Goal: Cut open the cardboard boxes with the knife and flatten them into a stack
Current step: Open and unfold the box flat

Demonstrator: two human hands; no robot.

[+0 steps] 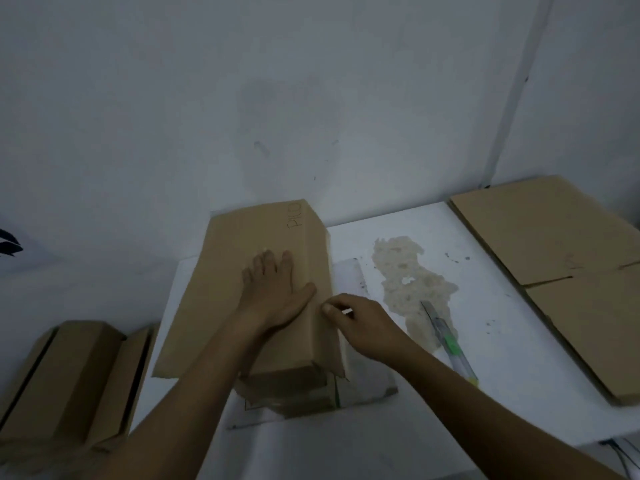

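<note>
Your left hand lies flat, fingers straight, on top of the cardboard box at the middle of the desk. It looks placed there to pin the board down while the other side is worked. Your right hand is curled, thumb and forefinger pinching the box's right side panel, probably to fold it flat. The knife lies free on the desk just right of your right forearm, blade pointing away from you, which suggests the cutting on this box is done. Flattened sheets are stacked at the desk's right end, likely this box's destination. 2 uncut boxes wait low on the left.
</note>
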